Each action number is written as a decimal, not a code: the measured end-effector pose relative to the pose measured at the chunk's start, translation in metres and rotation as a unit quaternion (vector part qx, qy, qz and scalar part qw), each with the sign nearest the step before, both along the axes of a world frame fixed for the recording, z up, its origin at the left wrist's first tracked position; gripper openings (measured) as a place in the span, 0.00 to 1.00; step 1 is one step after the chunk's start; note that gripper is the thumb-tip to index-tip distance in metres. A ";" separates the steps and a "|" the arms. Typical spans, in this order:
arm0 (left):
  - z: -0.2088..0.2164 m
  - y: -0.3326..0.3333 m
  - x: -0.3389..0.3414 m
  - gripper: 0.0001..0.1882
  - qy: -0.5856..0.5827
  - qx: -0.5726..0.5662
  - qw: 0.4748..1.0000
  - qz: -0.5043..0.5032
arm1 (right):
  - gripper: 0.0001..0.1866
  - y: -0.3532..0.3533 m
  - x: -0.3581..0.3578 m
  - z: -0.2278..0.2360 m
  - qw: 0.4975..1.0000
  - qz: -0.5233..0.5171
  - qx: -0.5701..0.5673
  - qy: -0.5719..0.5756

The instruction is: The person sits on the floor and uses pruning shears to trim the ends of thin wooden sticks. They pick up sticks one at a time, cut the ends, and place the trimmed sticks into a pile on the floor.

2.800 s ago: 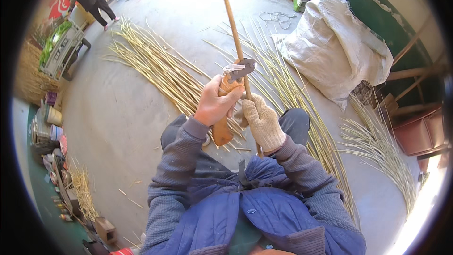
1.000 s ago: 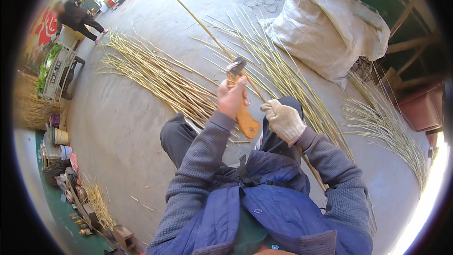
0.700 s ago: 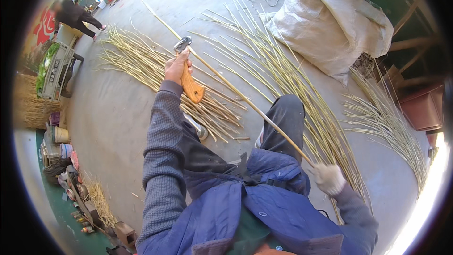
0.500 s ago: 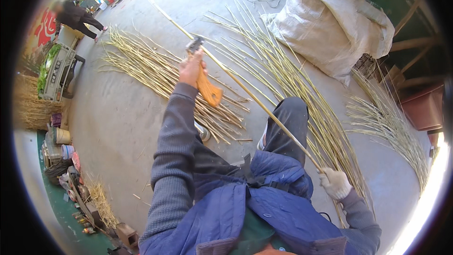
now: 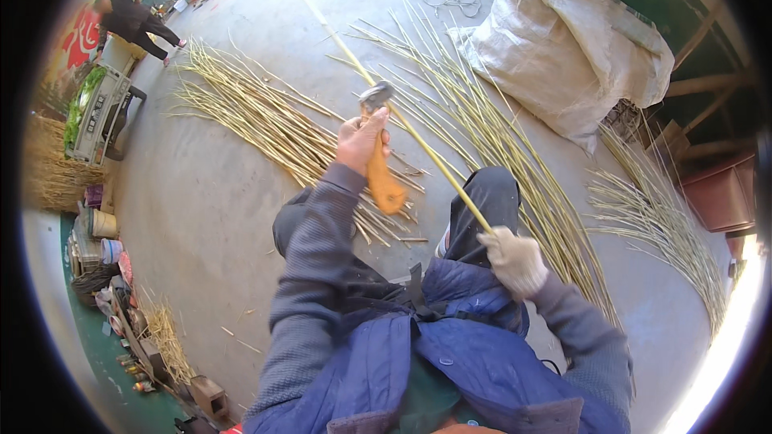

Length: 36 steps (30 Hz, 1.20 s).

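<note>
My bare left hand [image 5: 360,145] is closed round a tool with a curved wooden handle [image 5: 384,183] and a small grey metal head. A long, thin pale stick [image 5: 434,159] slants past the metal head; whether it runs through or only against it, I cannot tell. Gloved in off-white, my right hand [image 5: 515,264] grips the stick's near end beside my right knee. Left of the tool, a bundle of cut sticks [image 5: 261,116] lies on the floor. Longer greenish sticks [image 5: 503,141] are spread out on the right.
A big white woven sack [image 5: 571,44] slumps at the far right. More thin branches [image 5: 655,221] lie near a reddish-brown container [image 5: 724,193]. At far left a person [image 5: 133,22] bends near a small vehicle [image 5: 100,116]. Buckets and clutter [image 5: 104,225] line the left wall.
My right hand has come up and left with the stick's end, nearer my knee. My left hand and the tool have shifted right and slightly nearer me.
</note>
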<state>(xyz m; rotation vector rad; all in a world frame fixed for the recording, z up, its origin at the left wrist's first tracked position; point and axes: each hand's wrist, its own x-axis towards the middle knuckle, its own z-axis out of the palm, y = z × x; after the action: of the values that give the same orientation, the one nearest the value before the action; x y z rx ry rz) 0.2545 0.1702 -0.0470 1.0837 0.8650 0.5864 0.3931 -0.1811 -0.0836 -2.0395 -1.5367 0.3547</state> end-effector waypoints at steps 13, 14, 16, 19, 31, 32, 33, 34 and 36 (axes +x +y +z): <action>0.001 -0.014 0.045 0.13 0.023 0.058 0.998 -0.023 | 0.21 -0.085 0.000 0.041 0.923 -0.126 -0.199 0.303; 0.000 -0.030 0.047 0.14 0.017 0.057 0.998 -0.035 | 0.23 -0.054 0.005 0.056 0.890 -0.140 -0.220 0.374; -0.007 -0.063 0.047 0.14 0.008 0.056 0.997 -0.053 | 0.27 -0.001 0.016 0.067 0.862 -0.135 -0.223 0.434; -0.013 -0.112 0.045 0.15 0.004 0.039 0.995 -0.093 | 0.21 0.041 0.019 0.048 0.929 -0.113 -0.146 0.322; -0.003 0.105 -0.013 0.16 0.031 0.091 0.979 0.178 | 0.08 -0.116 -0.011 -0.005 0.994 -0.009 -0.113 0.004; 0.004 0.110 -0.016 0.15 0.027 0.097 0.979 0.177 | 0.09 -0.126 -0.007 0.003 0.990 -0.009 -0.137 0.027; 0.010 0.111 -0.015 0.15 0.021 0.101 0.979 0.175 | 0.10 -0.133 -0.006 0.003 0.986 -0.025 -0.157 0.046; 0.017 0.110 -0.016 0.14 0.015 0.105 0.979 0.174 | 0.12 -0.135 -0.006 0.003 0.981 -0.040 -0.177 0.065; 0.014 0.089 -0.001 0.14 0.037 0.099 0.983 0.153 | 0.15 -0.117 -0.006 0.020 0.976 -0.040 -0.179 0.116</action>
<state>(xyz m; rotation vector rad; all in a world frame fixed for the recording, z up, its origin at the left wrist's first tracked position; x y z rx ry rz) 0.2533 0.2594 -0.0333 1.1650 1.0651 0.9086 0.3867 -0.2983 -0.0637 -2.2249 -1.3161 0.8599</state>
